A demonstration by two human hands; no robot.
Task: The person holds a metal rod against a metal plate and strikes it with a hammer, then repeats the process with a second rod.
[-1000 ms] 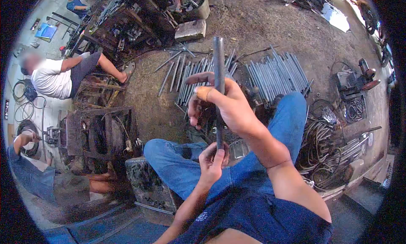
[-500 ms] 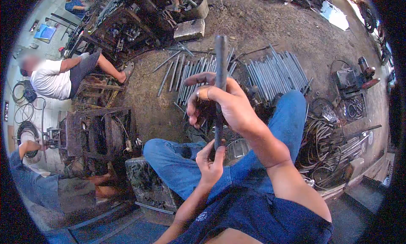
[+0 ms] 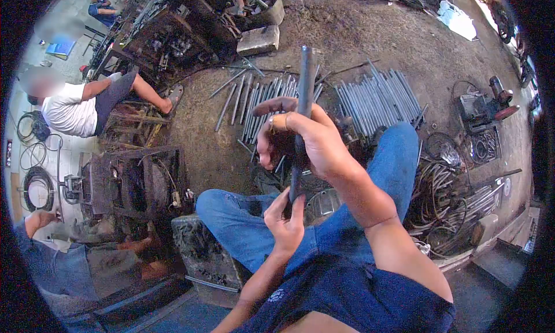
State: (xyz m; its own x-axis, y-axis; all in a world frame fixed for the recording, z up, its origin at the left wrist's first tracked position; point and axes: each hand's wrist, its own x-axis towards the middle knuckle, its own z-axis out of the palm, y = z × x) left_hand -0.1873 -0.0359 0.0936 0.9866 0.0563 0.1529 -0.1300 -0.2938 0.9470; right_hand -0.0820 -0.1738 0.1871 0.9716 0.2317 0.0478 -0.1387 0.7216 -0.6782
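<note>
A dark metal rod (image 3: 305, 79) stands nearly upright in front of me, leaning slightly right at its top. My left hand (image 3: 284, 222) pinches its lower end between thumb and fingers. Higher up, my right hand (image 3: 309, 134) is curled loosely around the rod's middle, with some fingertips apart from it. A band shows on one digit of that hand. Beyond my hands, two groups of metal rods lie on the floor: a loose one (image 3: 263, 102) partly hidden by my right hand, and a tighter row (image 3: 378, 105) to the right.
A power tool on a stand (image 3: 485, 105) is at the right, above coiled tubing (image 3: 433, 188). A concrete block (image 3: 258, 40) lies ahead near dark machinery (image 3: 167, 38). A seated person (image 3: 69, 110) is at the left; another person's arm (image 3: 39, 222) shows lower left.
The rod has tilted slightly, its top moving right and its lower end left with my left hand. My right hand stays nearly in place. The lower-left person's hand has moved down.
</note>
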